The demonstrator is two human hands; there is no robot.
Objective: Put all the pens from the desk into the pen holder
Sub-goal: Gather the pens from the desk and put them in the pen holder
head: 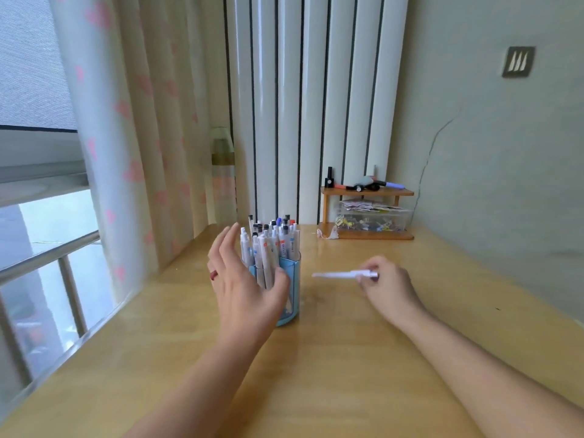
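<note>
A blue, partly clear pen holder (292,290) stands on the wooden desk (331,358), packed with several white pens (268,245) standing upright. My left hand (243,279) is spread open against the holder's left front side, thumb across its front and fingers straight. My right hand (388,286) is to the right of the holder, pinching a white pen (339,275) by its clip end. That pen lies roughly level above the desk, tip pointing left toward the holder.
A small wooden shelf (368,192) at the back right carries markers and a small bottle, with a clear box of clips (373,219) under it. A bottle (223,175) stands by the curtain. The window and railing run along the left edge.
</note>
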